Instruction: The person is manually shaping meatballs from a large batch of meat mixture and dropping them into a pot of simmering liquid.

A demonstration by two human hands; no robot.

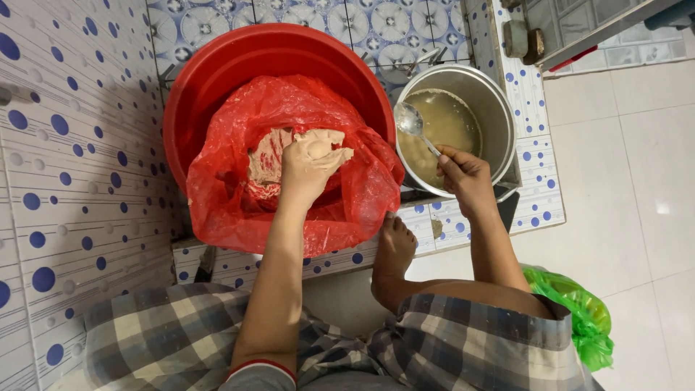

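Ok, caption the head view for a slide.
Left hand kneads dough in a red bag; right hand holds a ladle over a pot.

we wear checked shorts (181, 333) in grey, white and blue at the bottom of the frame. our arms, hands and foot (394, 253) are bare.

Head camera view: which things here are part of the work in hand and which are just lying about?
In use:
left hand, coated in dough
red bag
red tub
right hand, holding ladle
pot of broth

Lying about:
green bag
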